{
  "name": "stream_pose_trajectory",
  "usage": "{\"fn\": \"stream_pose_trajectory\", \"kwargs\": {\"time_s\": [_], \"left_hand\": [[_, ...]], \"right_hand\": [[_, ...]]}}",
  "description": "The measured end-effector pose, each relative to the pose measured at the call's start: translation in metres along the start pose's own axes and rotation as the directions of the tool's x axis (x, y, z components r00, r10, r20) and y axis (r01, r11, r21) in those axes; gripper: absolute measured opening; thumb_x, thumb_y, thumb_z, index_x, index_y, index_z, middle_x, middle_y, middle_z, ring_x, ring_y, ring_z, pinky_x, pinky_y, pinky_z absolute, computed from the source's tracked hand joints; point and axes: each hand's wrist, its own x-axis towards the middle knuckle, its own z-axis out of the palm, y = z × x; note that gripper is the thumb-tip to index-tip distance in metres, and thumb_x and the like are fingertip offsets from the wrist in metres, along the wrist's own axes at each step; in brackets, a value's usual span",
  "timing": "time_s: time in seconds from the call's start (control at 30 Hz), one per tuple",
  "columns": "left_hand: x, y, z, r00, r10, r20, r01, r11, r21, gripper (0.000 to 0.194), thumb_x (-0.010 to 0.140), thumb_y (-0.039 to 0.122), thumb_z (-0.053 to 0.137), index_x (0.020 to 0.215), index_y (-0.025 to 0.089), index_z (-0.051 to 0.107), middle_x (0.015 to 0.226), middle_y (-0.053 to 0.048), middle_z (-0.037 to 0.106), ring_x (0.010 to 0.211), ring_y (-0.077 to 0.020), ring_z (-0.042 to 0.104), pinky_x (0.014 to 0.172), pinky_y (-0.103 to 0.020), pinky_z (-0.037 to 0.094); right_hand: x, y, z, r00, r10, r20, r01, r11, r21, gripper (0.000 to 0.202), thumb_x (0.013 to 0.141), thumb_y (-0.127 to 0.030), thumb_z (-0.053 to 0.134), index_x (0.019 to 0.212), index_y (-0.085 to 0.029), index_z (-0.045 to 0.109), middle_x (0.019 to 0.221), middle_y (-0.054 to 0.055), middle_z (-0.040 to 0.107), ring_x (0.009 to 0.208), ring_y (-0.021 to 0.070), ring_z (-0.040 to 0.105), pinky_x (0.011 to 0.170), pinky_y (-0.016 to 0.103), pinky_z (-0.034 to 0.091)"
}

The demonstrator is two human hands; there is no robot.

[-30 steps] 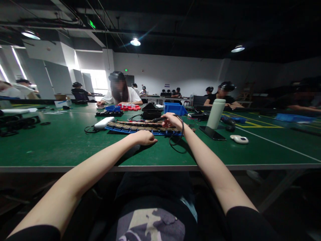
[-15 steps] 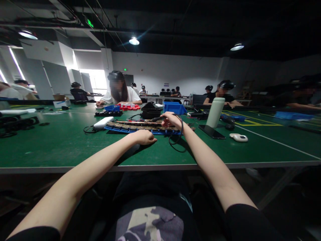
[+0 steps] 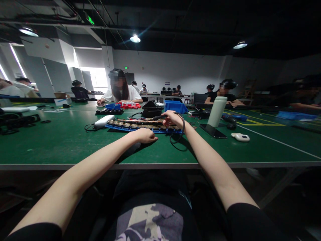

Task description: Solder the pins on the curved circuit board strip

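"Working bare-handed at a green bench (image 3: pixel 60 147), a person in black sleeves grips a dark pen-shaped tool (image 3: pixel 157 117) in the right hand (image 3: pixel 172 119), its front end by the far side of a long blue tray (image 3: pixel 165 131)."

"Gripping how, seen from your spot?"

"Pinching the handle between thumb and fingers. A black cord (image 3: pixel 184 124) runs back over the wrist and hangs in a loop beside the forearm. Whether the tool meets the tray is too small to tell from here."

"And the left hand (image 3: pixel 146 135)?"

"Curled, fingers drawn in, low at the tray's near side. I cannot tell whether it holds anything, or whether it touches the rim."

"Where does the tray lie?"

"On the bench, straight ahead of the person, long side across, with thin gold-coloured rods (image 3: pixel 132 124) running lengthwise. A white box (image 3: pixel 104 121) with a dark cord sits just beside its left end."

"Behind it?"

"A black case (image 3: pixel 151 110), a blue bin (image 3: pixel 176 106) and, farther left, a cluster of red parts (image 3: pixel 130 105) before a co-worker in a white shirt (image 3: pixel 132 95), head bowed."

"Off to the right?"

"A pale green bottle (image 3: pixel 217 112), a dark phone (image 3: pixel 213 131) at its foot, and a small white case (image 3: pixel 240 137) near both."
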Motion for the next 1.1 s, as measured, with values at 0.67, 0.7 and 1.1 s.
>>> {"fn": "stream_pose_trajectory", "kwargs": {"time_s": [0.67,0.7,1.1], "left_hand": [[-0.0037,0.0041,-0.0053,1.000,-0.006,0.009,0.005,0.999,0.033,0.049,0.097,0.047,0.035,0.086,0.017,0.072,0.083,-0.010,0.072,0.070,-0.0197,0.064,0.058,-0.027,0.037],[-0.0040,0.0042,-0.0057,1.000,-0.005,0.010,0.005,0.999,0.033,0.049,0.097,0.047,0.035,0.086,0.017,0.072,0.083,-0.010,0.072,0.071,-0.0197,0.064,0.059,-0.027,0.037],[-0.0021,0.0025,-0.0033,1.000,-0.005,-0.006,0.005,1.000,0.026,0.049,0.096,0.048,0.036,0.084,0.017,0.073,0.081,-0.010,0.072,0.071,-0.0202,0.065,0.059,-0.027,0.039]], "right_hand": [[0.0003,-0.0003,-0.0005,1.000,0.001,0.008,-0.001,1.000,0.004,0.026,0.094,-0.022,0.041,0.111,-0.015,0.060,0.048,-0.001,0.062,0.045,0.0131,0.059,0.051,0.020,0.045],[0.0006,-0.0002,-0.0005,1.000,0.000,0.008,0.000,1.000,0.003,0.027,0.093,-0.022,0.041,0.111,-0.015,0.060,0.048,-0.001,0.062,0.045,0.0130,0.059,0.051,0.020,0.045],[-0.0024,-0.0023,0.0000,1.000,-0.001,-0.003,0.001,1.000,-0.003,0.025,0.093,-0.022,0.044,0.109,-0.015,0.061,0.048,-0.001,0.062,0.045,0.0133,0.059,0.051,0.020,0.045]]}}
